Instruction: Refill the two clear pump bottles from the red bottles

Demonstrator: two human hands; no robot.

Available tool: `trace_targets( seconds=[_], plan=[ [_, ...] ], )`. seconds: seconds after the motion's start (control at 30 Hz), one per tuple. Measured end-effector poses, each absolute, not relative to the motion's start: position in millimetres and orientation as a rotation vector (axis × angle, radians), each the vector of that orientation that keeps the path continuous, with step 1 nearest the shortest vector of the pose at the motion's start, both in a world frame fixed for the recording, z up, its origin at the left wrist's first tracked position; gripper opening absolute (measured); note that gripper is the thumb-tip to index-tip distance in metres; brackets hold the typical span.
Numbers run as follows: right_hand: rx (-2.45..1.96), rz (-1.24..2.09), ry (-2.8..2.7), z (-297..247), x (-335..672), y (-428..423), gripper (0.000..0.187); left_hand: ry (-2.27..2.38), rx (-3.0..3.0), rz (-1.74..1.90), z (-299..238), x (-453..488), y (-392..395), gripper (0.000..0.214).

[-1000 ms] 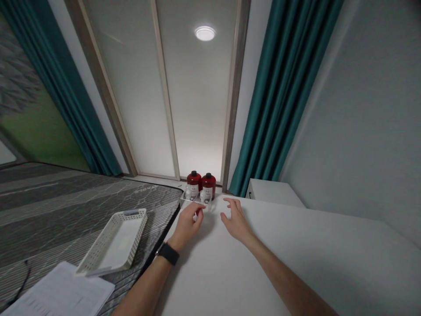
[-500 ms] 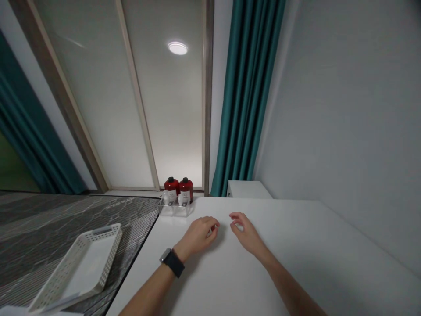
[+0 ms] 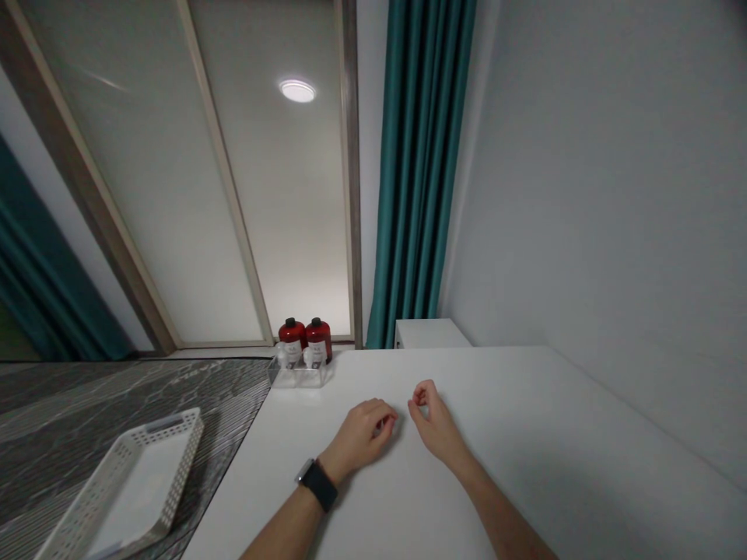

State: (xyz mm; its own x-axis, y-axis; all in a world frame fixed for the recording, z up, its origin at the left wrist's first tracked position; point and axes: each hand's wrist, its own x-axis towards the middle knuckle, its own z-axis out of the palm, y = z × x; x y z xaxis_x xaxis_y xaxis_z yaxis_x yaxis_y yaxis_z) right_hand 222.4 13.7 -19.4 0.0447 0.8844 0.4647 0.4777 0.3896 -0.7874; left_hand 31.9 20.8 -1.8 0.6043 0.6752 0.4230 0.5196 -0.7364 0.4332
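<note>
My left hand (image 3: pixel 366 432), with a dark-banded watch (image 3: pixel 318 484) on its wrist, is over the white table (image 3: pixel 496 482). Its fingers are curled in and the thumb is drawn up close to the index finger. Just to the right, a narrow gap away, is my right hand (image 3: pixel 436 426), its fingers bent round toward the thumb. The fingertips of both hands face each other. Whether anything small lies inside either one is hidden from me.
A clear acrylic tray (image 3: pixel 296 379) at the table's far left corner holds two red bottles (image 3: pixel 318 334) with black caps and small white items. Left of the table, a white perforated basket (image 3: pixel 185 467) rests on a grey striped surface. A white cabinet (image 3: pixel 432 333) stands behind.
The view has turned slightly right, so the background shifts left. My right hand's fingers have curled in closer to its thumb. My left hand remains curled and is slightly nearer me.
</note>
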Motion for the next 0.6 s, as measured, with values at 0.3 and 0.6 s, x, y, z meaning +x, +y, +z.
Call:
trace_targets(
  seconds=[0.3, 0.6],
  plan=[
    [-1.165, 0.482, -1.819, -13.4, 217.0, 5.9, 0.012, 1.006, 2.801, 0.671, -3.1, 18.3, 21.5, 0.017],
    [-1.184, 0.407, -1.852, -7.3, 215.9, 3.0, 0.016, 1.008, 2.952, 0.435, 4.4, 24.5, 18.5, 0.011]
  ],
)
